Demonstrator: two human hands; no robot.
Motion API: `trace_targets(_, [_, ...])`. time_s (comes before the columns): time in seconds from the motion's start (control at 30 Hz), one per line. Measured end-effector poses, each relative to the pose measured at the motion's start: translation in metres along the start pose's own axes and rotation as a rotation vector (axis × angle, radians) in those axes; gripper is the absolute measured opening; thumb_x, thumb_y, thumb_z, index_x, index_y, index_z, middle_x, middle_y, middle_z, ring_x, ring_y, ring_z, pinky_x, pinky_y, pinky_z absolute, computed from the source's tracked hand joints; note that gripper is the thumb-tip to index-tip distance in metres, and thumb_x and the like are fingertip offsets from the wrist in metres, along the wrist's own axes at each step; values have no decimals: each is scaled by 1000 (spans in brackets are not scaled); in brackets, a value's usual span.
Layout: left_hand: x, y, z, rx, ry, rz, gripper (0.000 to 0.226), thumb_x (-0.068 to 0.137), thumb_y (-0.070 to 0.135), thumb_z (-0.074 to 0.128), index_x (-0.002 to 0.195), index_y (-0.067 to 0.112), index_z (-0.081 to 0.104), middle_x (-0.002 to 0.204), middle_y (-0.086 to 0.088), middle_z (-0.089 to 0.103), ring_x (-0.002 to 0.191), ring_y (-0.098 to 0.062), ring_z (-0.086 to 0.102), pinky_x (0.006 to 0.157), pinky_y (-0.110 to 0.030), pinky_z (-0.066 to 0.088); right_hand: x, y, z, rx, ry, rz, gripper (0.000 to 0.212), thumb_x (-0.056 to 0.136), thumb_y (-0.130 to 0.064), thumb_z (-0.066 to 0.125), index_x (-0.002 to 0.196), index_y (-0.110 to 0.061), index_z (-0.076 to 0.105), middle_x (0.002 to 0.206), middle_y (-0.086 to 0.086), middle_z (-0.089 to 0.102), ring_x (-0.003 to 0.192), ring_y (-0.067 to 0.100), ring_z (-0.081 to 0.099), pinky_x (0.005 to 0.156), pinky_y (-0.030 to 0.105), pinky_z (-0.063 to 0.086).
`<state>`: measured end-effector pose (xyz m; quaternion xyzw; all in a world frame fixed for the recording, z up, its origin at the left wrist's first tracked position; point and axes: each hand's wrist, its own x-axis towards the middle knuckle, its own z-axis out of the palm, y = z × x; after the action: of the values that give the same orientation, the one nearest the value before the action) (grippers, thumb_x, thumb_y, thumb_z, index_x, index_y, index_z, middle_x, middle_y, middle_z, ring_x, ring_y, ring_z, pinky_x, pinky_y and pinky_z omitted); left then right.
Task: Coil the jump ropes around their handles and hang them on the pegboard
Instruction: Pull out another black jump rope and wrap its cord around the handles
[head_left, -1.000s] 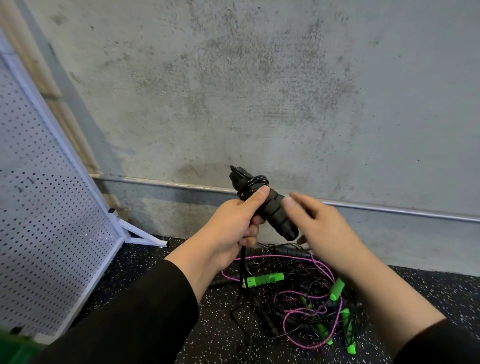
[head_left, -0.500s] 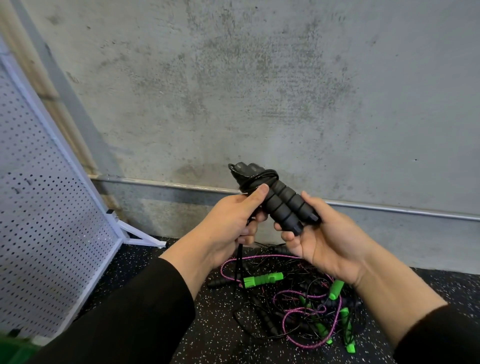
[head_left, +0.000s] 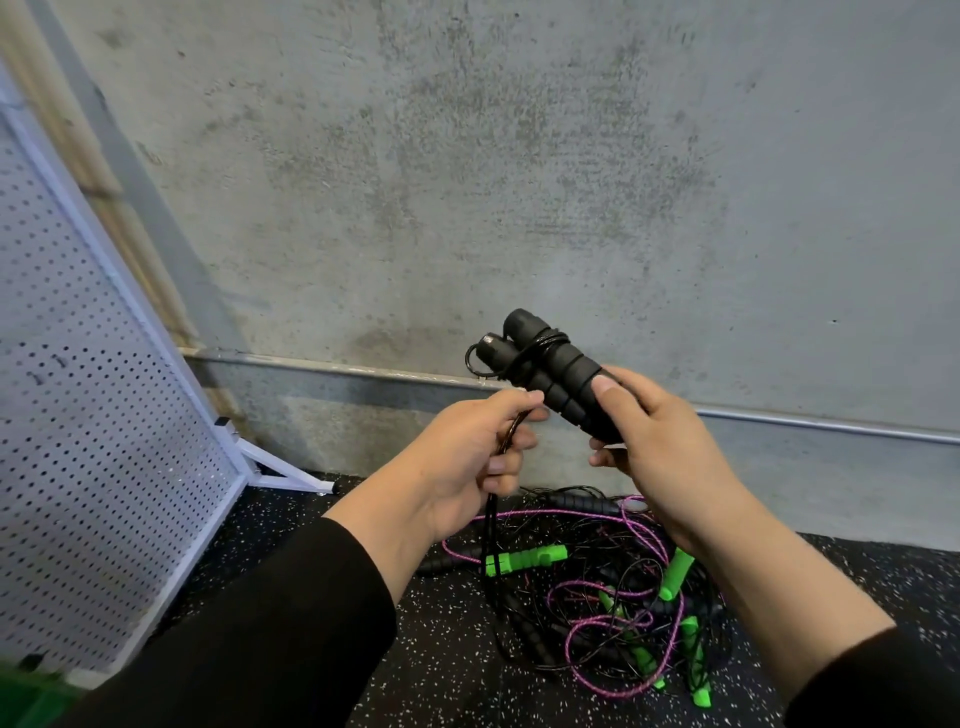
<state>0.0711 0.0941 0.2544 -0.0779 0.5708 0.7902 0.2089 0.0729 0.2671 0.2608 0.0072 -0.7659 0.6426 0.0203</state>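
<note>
Black handles (head_left: 558, 382) in right grip (head_left: 654, 447), cord (head_left: 511, 431) in left grip (head_left: 467, 457).

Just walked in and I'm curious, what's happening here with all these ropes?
A person is coiling a black jump rope. The right hand grips the two black handles, a few turns of cord already wound round them, while the left hand pinches the loose cord. More ropes lie tangled on the floor; a white pegboard stands to the left.

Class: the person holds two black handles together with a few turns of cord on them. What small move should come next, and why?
Probably another wrap: the right hand grips the black handles, only a few turns sit near their top, and the left hand pinches the cord, which trails down slack to the floor.
</note>
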Motion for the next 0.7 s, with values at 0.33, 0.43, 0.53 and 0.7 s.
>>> trace_targets(0.33, [2, -3, 5, -85, 87, 20, 40, 84, 55, 73, 83, 18, 58, 63, 3, 42, 47, -8, 27, 44, -22, 19, -6, 4, 16, -383, -69, -190, 35, 91, -28, 73, 124, -39, 67, 110, -4, 64, 96, -5, 56, 78, 4, 38])
trace_targets(0.43, [4, -5, 5, -97, 120, 44, 36, 87, 48, 74, 82, 17, 56, 59, 4, 41, 45, -8, 27, 42, -21, 20, -10, 2, 19, -369, -79, -208, 40, 89, -26, 76, 120, -47, 62, 113, -3, 59, 102, -9, 52, 81, -1, 34])
trace_targets(0.53, [2, -2, 4, -96, 101, 77, 32, 91, 42, 71, 87, 13, 59, 59, 4, 42, 45, -7, 28, 41, -20, 20, -10, 2, 16, -352, -72, -159, 51, 84, -35, 79, 127, -43, 54, 113, -7, 60, 102, -3, 57, 84, 4, 41])
trace_targets(0.7, [-1, 2, 2, -72, 34, 105, 31, 94, 43, 67, 88, 14, 57, 64, 4, 43, 49, -7, 28, 43, -19, 22, -12, -6, 12, 315, -185, 339, 66, 84, -66, 55, 123, -15, 67, 100, 12, 68, 71, 21, 67, 63, 35, 58])
